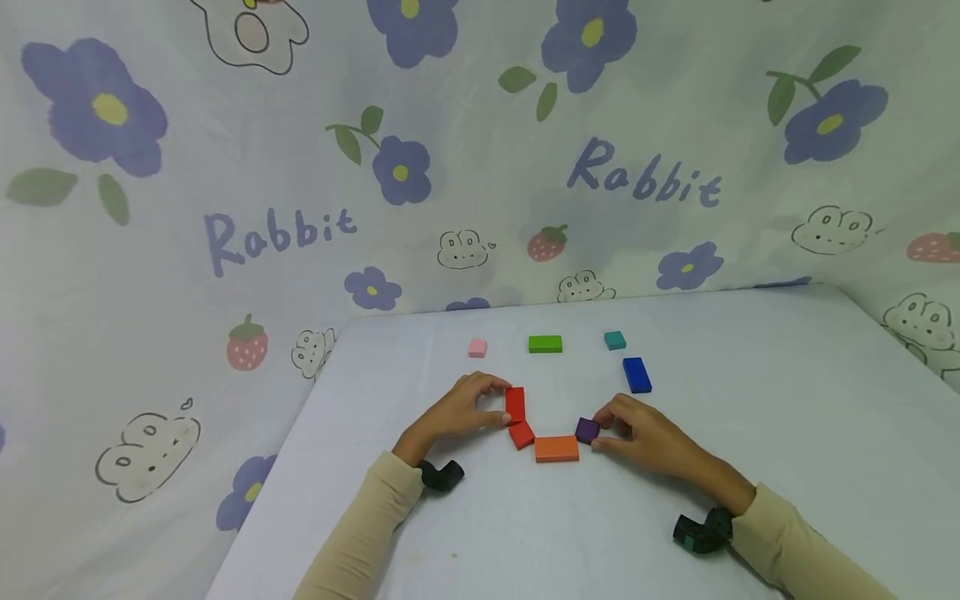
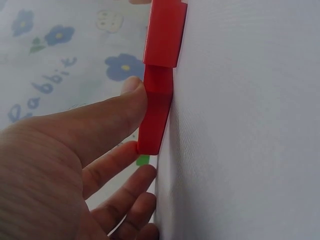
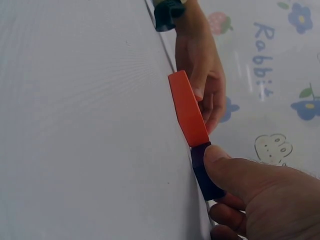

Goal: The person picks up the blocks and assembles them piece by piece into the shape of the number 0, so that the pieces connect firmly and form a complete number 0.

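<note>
On the desk (image 1: pixel 585 533), the left hand (image 1: pixel 453 410) pinches the long red block (image 1: pixel 515 404), the right hand (image 1: pixel 654 437) the purple block (image 1: pixel 587 430) beside the orange block (image 1: pixel 557 449); only the head view shows the blue block (image 1: pixel 637 375).

"Rabbit" lettering (image 1: pixel 645 177) stands twice on the flowered cloth (image 1: pixel 480 167); each wrist view repeats it.

White table (image 1: pixel 562 533), eight coloured blocks (image 1: pixel 557 449), loose ring.
</note>
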Tool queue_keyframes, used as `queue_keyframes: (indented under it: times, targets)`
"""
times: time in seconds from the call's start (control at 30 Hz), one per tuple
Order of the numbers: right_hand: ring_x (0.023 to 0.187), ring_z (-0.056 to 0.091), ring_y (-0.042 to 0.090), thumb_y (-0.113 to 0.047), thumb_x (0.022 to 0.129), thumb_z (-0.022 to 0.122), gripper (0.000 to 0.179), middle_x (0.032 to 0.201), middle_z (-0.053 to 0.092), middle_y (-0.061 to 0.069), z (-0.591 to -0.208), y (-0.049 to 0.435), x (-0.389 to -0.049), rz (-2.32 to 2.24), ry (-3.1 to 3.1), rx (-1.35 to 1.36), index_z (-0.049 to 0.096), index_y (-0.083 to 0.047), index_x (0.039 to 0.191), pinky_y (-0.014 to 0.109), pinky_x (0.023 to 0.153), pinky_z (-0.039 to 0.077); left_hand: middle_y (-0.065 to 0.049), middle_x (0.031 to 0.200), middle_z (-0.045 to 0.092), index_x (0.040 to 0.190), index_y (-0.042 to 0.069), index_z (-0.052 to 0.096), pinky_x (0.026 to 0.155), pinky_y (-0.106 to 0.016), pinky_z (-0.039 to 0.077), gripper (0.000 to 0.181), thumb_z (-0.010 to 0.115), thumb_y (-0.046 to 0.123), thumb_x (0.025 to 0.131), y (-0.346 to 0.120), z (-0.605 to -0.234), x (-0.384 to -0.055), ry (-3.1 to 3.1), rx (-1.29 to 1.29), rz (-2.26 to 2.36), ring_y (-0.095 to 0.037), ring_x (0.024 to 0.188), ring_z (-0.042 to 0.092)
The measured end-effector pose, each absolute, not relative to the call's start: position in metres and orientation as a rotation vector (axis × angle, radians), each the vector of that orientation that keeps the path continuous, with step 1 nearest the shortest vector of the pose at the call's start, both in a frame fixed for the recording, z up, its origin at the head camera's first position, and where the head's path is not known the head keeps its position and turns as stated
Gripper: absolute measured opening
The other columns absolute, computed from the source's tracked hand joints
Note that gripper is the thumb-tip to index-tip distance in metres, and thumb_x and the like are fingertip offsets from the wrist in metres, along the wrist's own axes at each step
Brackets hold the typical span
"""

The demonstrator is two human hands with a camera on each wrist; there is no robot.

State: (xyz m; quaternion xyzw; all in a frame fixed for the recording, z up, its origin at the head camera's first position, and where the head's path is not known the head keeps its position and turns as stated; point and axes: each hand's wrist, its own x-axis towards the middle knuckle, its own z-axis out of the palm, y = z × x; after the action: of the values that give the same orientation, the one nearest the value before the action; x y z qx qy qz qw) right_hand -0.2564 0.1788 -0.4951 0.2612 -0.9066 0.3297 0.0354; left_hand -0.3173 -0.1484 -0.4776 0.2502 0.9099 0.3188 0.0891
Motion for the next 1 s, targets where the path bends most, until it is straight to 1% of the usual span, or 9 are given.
queue_keyframes:
  times: [0.33,0.47,0.77,0.87,1.0]
  targets:
    - [0.077,0.048,0.004,-0.052,0.077,0.067,0.035,0.087,0.052,-0.012,-0.4985,0.1803,-0.2581,1.01,-2.782,0.815,0.061,-0.026,0.1,0.017,0.067,0.045,0.003,0.118,0.053,0.125,0.026,0.054,0.092,-0.037,0.041,0.051,0.07,0.042,0.079,-0.1488,-0.48,-0.3187,2.708,0.731,0.942,-0.015,0.11,0.043]
    - [0.077,0.048,0.005,-0.05,0.077,0.068,0.033,0.086,0.052,-0.012,-0.498,0.1804,-0.2583,1.012,-2.784,0.814,0.061,-0.027,0.1,0.017,0.066,0.044,0.003,0.118,0.052,0.124,0.027,0.054,0.092,-0.037,0.041,0.05,0.071,0.042,0.079,-0.1484,-0.4785,-0.3176,2.714,0.718,0.935,-0.015,0.11,0.043]
    - [0.077,0.049,0.005,-0.038,0.077,0.073,0.029,0.087,0.053,-0.011,-0.4961,0.178,-0.2572,1.007,-2.788,0.826,0.062,-0.024,0.1,0.017,0.066,0.045,0.004,0.119,0.053,0.124,0.026,0.054,0.092,-0.038,0.041,0.05,0.07,0.04,0.08,-0.1522,-0.479,-0.3149,2.714,0.727,0.933,-0.014,0.11,0.043]
    - [0.077,0.049,0.005,-0.04,0.078,0.071,0.03,0.088,0.053,-0.011,-0.4957,0.1788,-0.2579,1.027,-2.784,0.826,0.063,-0.023,0.101,0.017,0.066,0.045,0.005,0.119,0.053,0.125,0.026,0.054,0.092,-0.038,0.041,0.05,0.07,0.041,0.08,-0.1526,-0.4794,-0.3158,2.712,0.73,0.935,-0.014,0.11,0.043]
    - [0.076,0.051,0.006,-0.047,0.083,0.063,0.03,0.088,0.054,-0.012,-0.4934,0.183,-0.259,1.118,-2.803,0.759,0.062,-0.025,0.103,0.018,0.064,0.046,0.004,0.12,0.052,0.125,0.027,0.053,0.093,-0.039,0.04,0.051,0.069,0.042,0.08,-0.1513,-0.4794,-0.318,2.704,0.744,0.939,-0.015,0.111,0.043]
